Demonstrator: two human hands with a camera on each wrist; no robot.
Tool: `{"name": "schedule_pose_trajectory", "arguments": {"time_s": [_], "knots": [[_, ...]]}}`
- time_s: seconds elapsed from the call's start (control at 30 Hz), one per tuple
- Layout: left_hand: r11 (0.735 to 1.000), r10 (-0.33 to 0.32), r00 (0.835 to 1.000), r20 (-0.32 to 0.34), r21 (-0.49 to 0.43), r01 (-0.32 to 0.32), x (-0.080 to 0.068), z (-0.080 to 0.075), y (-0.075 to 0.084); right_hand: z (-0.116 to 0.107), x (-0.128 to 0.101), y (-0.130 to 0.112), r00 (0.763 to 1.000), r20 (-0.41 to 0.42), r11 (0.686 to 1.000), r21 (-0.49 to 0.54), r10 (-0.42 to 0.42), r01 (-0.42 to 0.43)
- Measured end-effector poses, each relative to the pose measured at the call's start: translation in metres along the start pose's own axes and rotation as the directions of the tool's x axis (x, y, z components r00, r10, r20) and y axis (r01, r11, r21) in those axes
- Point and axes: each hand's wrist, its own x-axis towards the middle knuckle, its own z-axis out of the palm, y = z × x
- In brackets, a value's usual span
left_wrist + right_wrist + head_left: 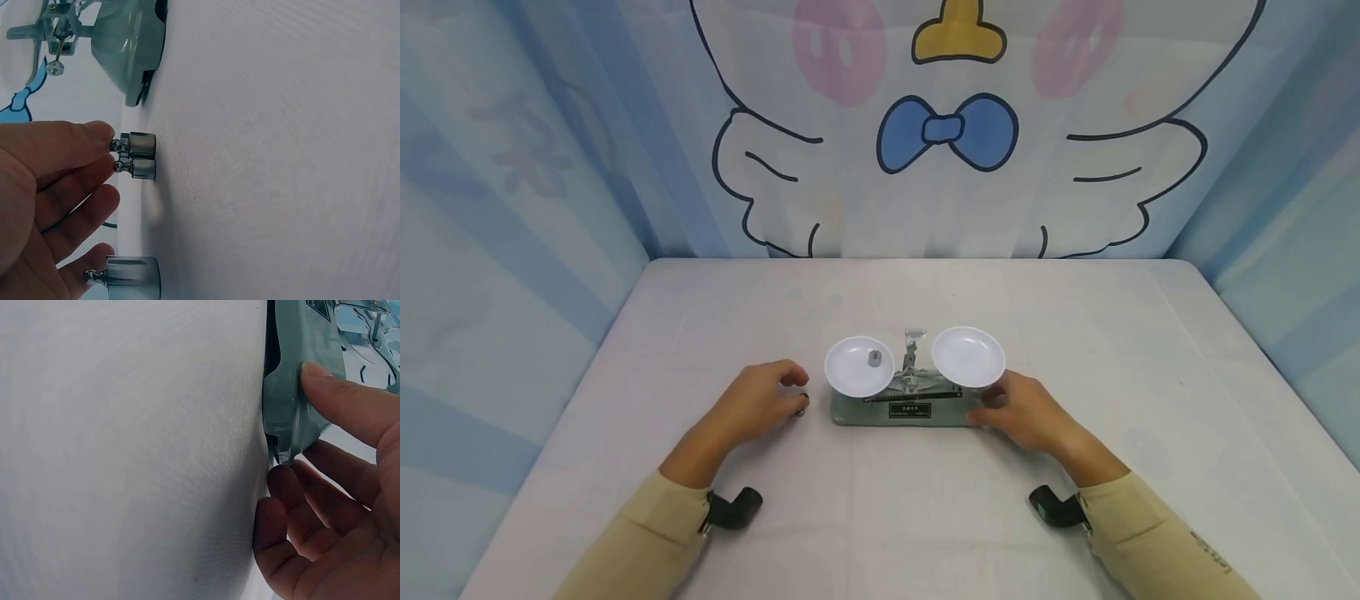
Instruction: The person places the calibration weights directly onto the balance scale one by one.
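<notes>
A pan balance [857, 412] with a green base stands upright on the table. A small metal weight [875, 357] sits in its left white pan [848, 367]; the right pan [968, 357] holds nothing. Left of the balance, my left hand [752, 407] pinches a small knobbed metal weight [144, 145] between thumb and index finger. A second small weight [144, 169] is close against it, and a larger weight [134, 278] is by the little finger. My right hand [1026, 410] grips the base's right end, thumb [340, 397] on the front, other fingers around the end.
The white-covered table [880, 517] spreads around the balance. Printed curtains [955, 208] hang along its back and sides. A black wrist camera [736, 508] is on the left sleeve, another camera [1056, 507] on the right one.
</notes>
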Motion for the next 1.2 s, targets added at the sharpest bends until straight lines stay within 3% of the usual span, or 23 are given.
{"name": "schedule_pose_trajectory", "arguments": {"time_s": [1.2], "knots": [[0.997, 0.03, 0.999, 0.034, 0.076, -0.032, 0.0055, -0.0011, -0.0004, -0.0009, 0.001, 0.0002, 1.0, -0.001, 1.0, -0.005, 0.002, -0.002]]}}
